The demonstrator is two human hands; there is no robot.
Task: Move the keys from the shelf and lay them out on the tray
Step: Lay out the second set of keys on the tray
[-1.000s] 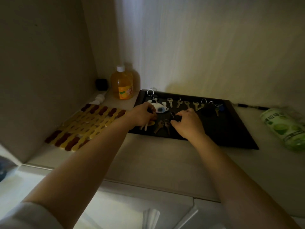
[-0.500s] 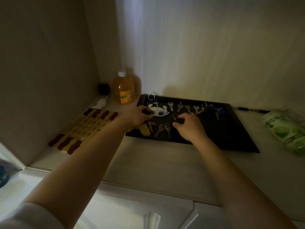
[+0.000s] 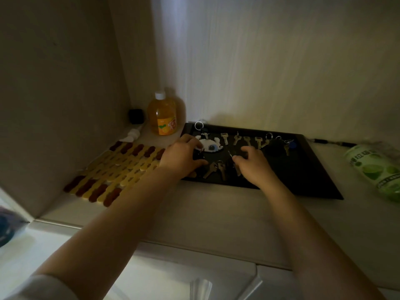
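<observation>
Both hands are working over the tray [image 3: 320,187]: left hand [image 3: 184,158] pinching a dark key fob [image 3: 198,155], right hand [image 3: 252,164] pinching a small key [image 3: 231,154]; spacing them apart is advisable.

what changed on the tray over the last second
Little changed. The left hand drew back slightly toward the tray's near-left corner, now curled around a small dark object. The right hand stayed beside it, pinching a key ring. The back row of keys, the white keychain and the orange bottle did not move.
</observation>
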